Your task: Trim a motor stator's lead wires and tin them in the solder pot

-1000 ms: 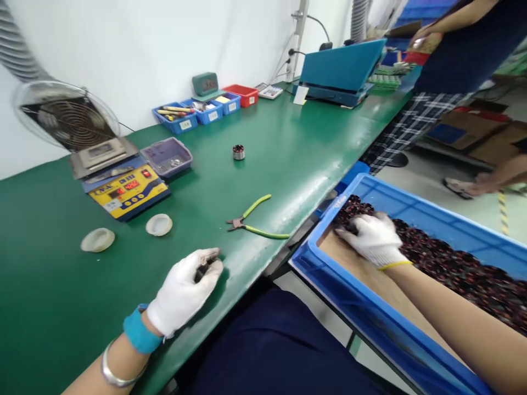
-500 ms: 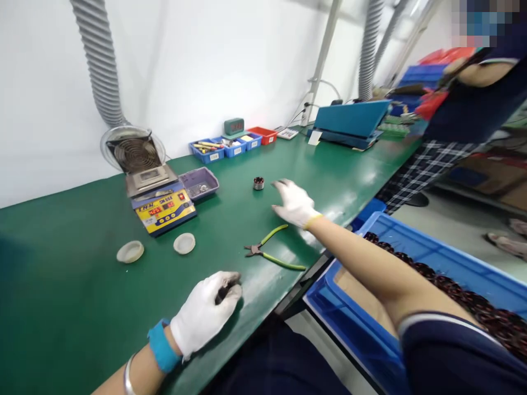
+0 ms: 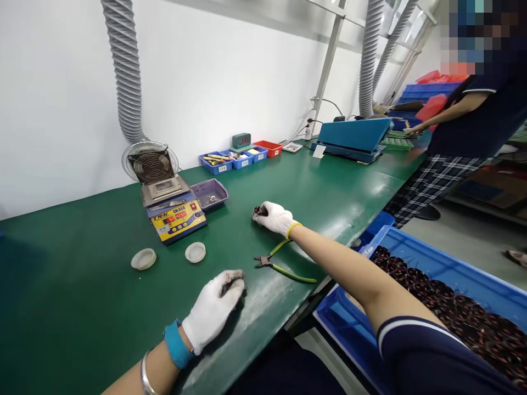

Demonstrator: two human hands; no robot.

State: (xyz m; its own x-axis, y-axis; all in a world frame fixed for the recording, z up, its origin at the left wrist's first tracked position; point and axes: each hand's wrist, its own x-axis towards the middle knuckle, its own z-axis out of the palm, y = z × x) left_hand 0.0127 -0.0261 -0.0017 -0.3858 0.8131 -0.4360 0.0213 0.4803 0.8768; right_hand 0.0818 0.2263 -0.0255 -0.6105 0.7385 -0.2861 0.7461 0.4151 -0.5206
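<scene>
Right hand (image 3: pixel 274 216) has closed on the small coil (image 3: pixel 259 210).

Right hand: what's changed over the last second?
The right hand left the blue crate of dark coils, reached across the green bench and closed on the small wound part. The left hand stayed resting, pinching a dark piece; the green-handled cutters lie untouched.

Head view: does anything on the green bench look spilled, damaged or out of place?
Nothing stands out. The cutters lie flat near the bench edge, two white caps sit apart, and the small trays line the wall. The right hand closes on a small wound part; the left hand grips something dark.
</scene>
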